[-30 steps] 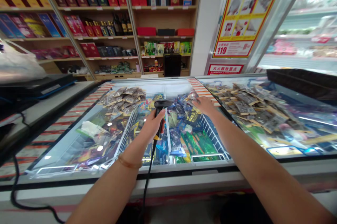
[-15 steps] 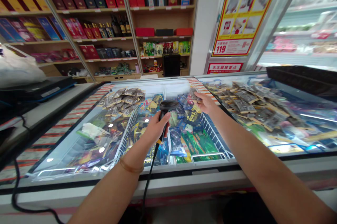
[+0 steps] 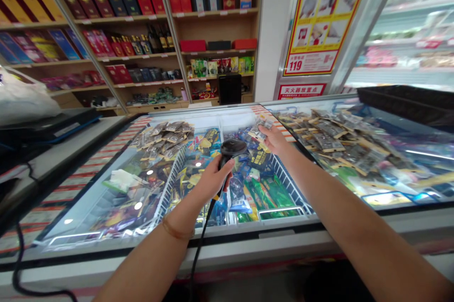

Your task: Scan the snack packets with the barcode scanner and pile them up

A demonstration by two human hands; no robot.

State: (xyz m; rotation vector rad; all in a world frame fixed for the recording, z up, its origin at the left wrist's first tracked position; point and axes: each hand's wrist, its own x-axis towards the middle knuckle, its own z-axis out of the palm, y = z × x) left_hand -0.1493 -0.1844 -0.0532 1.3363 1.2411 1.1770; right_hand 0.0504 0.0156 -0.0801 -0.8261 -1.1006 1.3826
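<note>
My left hand (image 3: 218, 176) is wrapped round the handle of a black barcode scanner (image 3: 233, 147), its head tilted up and its cable hanging down toward me. Further off and to the right, my right hand (image 3: 275, 138) pinches a small clear packet (image 3: 260, 128) with dark contents, above the freezer's glass top. The scanner's head is a short way to the left of the packet, apart from it. Similar packets lie in a pile (image 3: 166, 136) on the glass at the left, and more are heaped (image 3: 329, 136) at the right.
Below the glass, white wire baskets (image 3: 283, 179) hold colourful frozen packages. A black tray (image 3: 407, 108) rests at the far right. On the left stand a counter with a white plastic bag (image 3: 26, 96) and a black device. Shelves of boxes (image 3: 216, 11) line the back wall.
The scanner has moved slightly right, toward the packet. In my right hand the packet has turned, showing a flatter, paler face.
</note>
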